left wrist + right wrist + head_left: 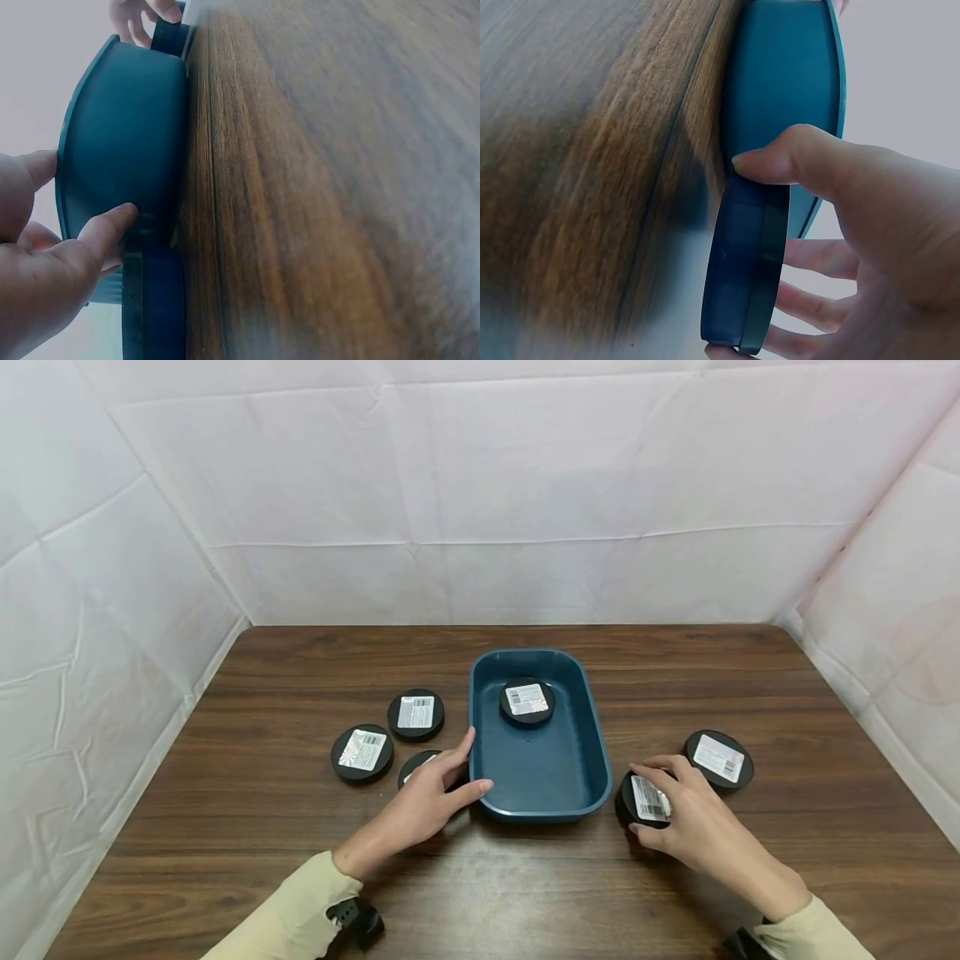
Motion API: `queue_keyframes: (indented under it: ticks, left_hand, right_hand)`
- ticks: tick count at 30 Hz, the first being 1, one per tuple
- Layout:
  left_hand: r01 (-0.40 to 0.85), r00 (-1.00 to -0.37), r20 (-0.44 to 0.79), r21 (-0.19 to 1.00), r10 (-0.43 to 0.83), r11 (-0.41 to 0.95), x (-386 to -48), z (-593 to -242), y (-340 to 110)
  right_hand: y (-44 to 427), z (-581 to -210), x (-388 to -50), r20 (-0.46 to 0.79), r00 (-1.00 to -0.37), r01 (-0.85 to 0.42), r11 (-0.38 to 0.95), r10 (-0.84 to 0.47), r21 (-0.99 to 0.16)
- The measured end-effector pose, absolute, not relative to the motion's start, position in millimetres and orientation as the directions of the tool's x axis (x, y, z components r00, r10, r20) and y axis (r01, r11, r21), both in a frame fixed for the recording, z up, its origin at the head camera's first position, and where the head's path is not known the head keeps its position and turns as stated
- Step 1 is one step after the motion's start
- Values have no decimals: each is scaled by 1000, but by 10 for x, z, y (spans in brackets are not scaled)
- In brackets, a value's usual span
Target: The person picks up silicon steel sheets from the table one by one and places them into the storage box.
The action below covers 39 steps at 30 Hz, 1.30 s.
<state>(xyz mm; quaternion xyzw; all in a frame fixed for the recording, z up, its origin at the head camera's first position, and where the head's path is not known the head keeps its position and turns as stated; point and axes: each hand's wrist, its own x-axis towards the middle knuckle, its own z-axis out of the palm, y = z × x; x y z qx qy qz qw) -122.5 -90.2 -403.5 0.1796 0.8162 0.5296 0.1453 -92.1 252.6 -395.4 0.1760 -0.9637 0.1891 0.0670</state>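
Note:
A blue plastic tray [536, 777] stands mid-table with one flat round black container [527, 702] lying inside, white label up. At the tray's near left corner, my left hand [431, 797] holds the rim, thumb [41, 166] over the edge and a finger [112, 225] against the outer wall. Right of the tray, my right hand [693, 822] grips another round black container [742, 262] by its sides between thumb and fingers. Whether that container touches the table cannot be told. Just beyond this hand lies a further labelled container [720, 760].
Left of the tray lie more round black containers: one at the back [416, 714], one farther left [362, 753], and one [412, 764] partly hidden by my left hand. White sheeting [480, 527] rises behind the brown wooden table [285, 693] and along both sides.

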Motion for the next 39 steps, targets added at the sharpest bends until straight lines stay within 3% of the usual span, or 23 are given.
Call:
queue_keyframes:
  ticks: [13,21,29,39]
  left_hand:
    - [143,-896,-46,911,441,386,-1232,-4034,-903]
    - [132,-900,-60,907,432,401,-1229,-4019,-904]
    - [144,-892,-42,917,451,371,-1237,-4028,-907]
    - [133,-896,-56,913,441,386,-1225,-4026,-900]
  right_hand:
    - [2557,-3880,-903,290,-899,-413,855,-329,-314]
    - [2534,-3807,-900,267,-912,-389,863,-311,-323]
    - [2502,-3761,-892,373,-868,-447,845,-329,-295]
    - [2472,-3717,-885,413,-854,-454,839,-315,-299]
